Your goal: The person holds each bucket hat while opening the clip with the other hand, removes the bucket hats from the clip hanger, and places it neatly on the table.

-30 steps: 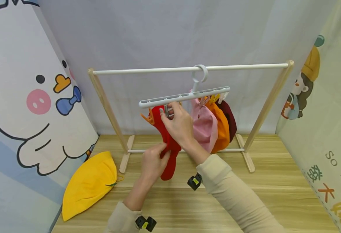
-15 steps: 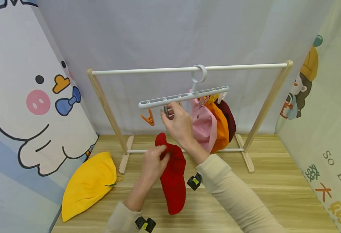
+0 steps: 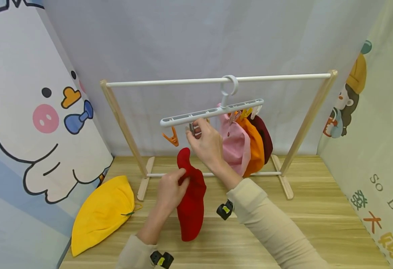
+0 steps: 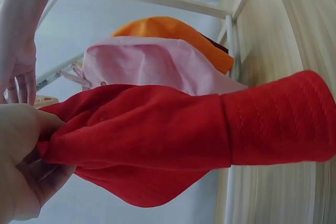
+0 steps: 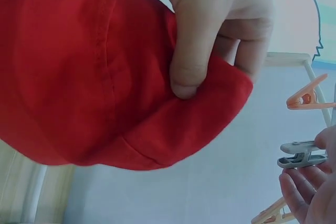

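Note:
A red cloth hat (image 3: 192,201) with a stitched brim hangs lengthwise below the hanger in the head view. My left hand (image 3: 172,190) pinches it near its upper end; in the left wrist view the brim extends to the right. Higher up, my right hand (image 3: 205,142) holds a grey clothespin (image 5: 299,156) under the grey-white hanger (image 3: 196,116). In the right wrist view nothing is between the clothespin's tips. To its left an orange clothespin (image 3: 171,137) hangs with no cloth in it. The hat is apart from both clothespins.
Pink (image 3: 234,145), orange (image 3: 255,151) and dark red (image 3: 265,136) hats hang clipped on the hanger's right half. The hanger hooks over the white rail (image 3: 277,78) of a wooden-legged rack. A yellow hat (image 3: 103,213) lies on the table (image 3: 250,231) at left.
The red hat has come down from beneath the hanger in my left hand, leaving the orange and grey clothespins. It has since shifted slightly left. My right hand stays at the grey clothespin.

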A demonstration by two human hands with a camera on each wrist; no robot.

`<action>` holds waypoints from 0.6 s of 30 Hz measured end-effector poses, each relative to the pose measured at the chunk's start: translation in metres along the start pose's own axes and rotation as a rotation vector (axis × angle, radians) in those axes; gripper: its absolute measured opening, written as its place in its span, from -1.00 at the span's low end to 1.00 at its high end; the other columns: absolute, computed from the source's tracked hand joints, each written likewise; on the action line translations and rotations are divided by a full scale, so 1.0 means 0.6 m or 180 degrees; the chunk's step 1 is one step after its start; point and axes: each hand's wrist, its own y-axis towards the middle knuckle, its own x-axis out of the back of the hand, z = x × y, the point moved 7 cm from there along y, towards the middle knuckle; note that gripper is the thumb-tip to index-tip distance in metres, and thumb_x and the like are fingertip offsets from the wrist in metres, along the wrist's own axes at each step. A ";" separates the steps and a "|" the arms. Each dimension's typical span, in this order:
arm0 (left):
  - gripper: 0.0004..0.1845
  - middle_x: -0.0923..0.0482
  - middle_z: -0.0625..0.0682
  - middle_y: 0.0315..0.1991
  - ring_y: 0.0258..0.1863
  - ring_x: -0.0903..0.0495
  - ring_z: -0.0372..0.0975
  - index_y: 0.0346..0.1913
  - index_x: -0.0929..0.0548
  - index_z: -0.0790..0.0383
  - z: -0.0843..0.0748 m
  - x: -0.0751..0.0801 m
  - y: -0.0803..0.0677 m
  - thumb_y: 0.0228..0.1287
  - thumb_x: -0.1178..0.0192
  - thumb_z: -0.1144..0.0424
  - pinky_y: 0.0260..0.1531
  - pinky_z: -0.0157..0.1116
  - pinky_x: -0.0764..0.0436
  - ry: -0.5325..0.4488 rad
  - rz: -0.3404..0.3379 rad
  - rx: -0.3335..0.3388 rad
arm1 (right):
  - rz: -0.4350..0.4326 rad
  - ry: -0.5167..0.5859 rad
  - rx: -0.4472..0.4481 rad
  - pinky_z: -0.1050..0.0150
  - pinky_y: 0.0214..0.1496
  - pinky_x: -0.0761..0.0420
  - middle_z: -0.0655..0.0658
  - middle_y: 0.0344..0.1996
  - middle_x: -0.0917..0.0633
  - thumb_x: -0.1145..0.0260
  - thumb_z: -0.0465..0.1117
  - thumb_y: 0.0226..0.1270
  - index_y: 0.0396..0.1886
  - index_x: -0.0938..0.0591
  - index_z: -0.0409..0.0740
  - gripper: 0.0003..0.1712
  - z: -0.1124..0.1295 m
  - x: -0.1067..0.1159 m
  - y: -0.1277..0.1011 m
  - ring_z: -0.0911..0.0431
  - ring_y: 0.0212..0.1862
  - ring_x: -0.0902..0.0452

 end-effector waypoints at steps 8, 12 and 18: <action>-0.77 -0.43 -0.03 -0.68 -0.66 -0.38 -0.27 -0.59 -0.47 0.18 0.012 0.005 -0.002 -0.04 -0.27 0.51 -0.61 -0.35 -0.44 0.0090 0.0062 -0.0041 | 0.0021 -0.0085 0.0018 0.25 -0.46 -0.52 0.00 -0.48 -0.69 -0.31 -0.15 0.06 -0.35 -0.54 -0.09 -0.81 -0.001 -0.001 0.001 0.21 -0.48 -0.62; -0.78 -0.44 -0.03 -0.67 -0.66 -0.39 -0.25 -0.58 -0.47 0.17 0.017 0.010 -0.004 -0.04 -0.27 0.50 -0.61 -0.33 -0.43 0.0153 0.0051 -0.0049 | 0.0011 -0.0085 0.0032 0.26 -0.47 -0.52 -0.01 -0.47 -0.70 -0.31 -0.14 0.05 -0.35 -0.54 -0.09 -0.81 0.000 0.000 0.001 0.22 -0.48 -0.62; -0.77 -0.43 -0.04 -0.68 -0.67 -0.39 -0.25 -0.58 -0.46 0.16 0.024 0.017 -0.007 -0.06 -0.30 0.48 -0.62 -0.34 -0.40 0.0281 0.0036 -0.0072 | 0.0016 -0.0081 0.0032 0.28 -0.47 -0.53 0.00 -0.47 -0.70 -0.32 -0.12 0.05 -0.35 -0.54 -0.09 -0.80 -0.002 -0.002 0.001 0.22 -0.48 -0.63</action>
